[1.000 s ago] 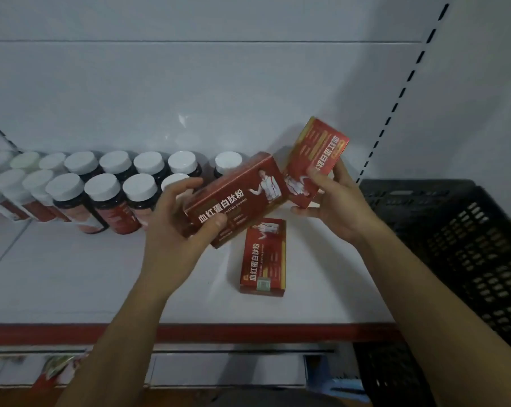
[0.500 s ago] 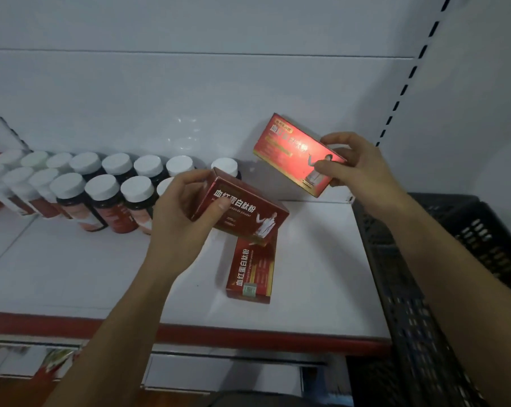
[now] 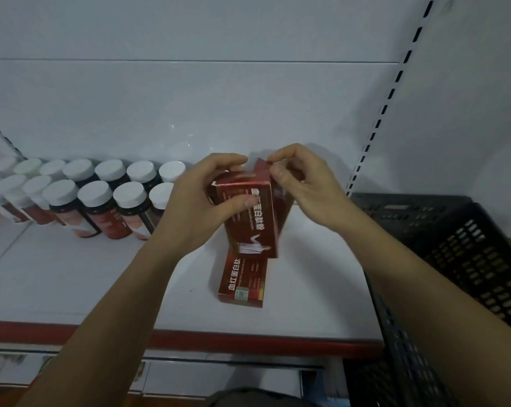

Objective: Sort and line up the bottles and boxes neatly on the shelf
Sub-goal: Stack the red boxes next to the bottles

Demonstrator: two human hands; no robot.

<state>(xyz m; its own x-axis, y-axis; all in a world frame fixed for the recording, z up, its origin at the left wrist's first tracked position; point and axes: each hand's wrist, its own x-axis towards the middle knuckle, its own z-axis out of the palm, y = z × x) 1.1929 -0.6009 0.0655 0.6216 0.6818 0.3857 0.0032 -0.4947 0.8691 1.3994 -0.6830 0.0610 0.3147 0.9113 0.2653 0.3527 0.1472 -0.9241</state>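
My left hand grips a red box with white lettering, held on end above the white shelf. Pressed against its right side is a second red box, pinched at its top by my right hand; most of that box is hidden. A third red box lies flat on the shelf just below them. Two rows of dark bottles with white caps stand at the back left of the shelf.
A black perforated plastic crate stands right of the shelf, close under my right forearm. The shelf has a red front edge and a white back panel with a slotted upright. A lower shelf shows beneath.
Both hands have come together over the middle of the shelf. The box in my right hand came down from the upper right against the box in my left hand, which turned on end.
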